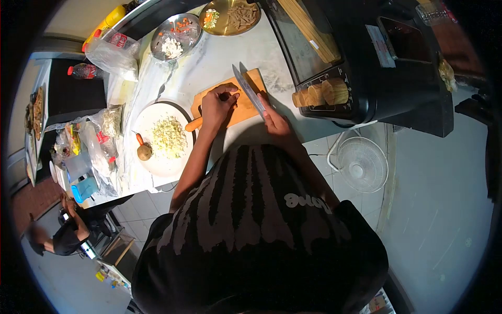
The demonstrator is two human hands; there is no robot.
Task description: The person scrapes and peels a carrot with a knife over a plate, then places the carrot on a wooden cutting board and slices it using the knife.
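My right hand (276, 124) grips a knife (248, 90) with a long blade, tip pointing away from me over the right part of a wooden cutting board (249, 109). My left hand (217, 107) is above the board's left half, fingers curled together in a pinch; what they hold, if anything, is too small to make out. Beside my left wrist an orange carrot (194, 124) sticks out past the board's near left edge. Left of the board stands a white plate (151, 163) with chopped pale green vegetable (168, 137), a brown round vegetable (144, 152) and a small orange piece (139, 138).
Two metal plates (157, 49) (230, 30) of cut food are at the back. A black oven (361, 99) bounds the right side, with wooden pieces on it. Bags and a bottle (83, 71) crowd the left. A white fan (362, 164) stands below; another person (65, 230) sits lower left.
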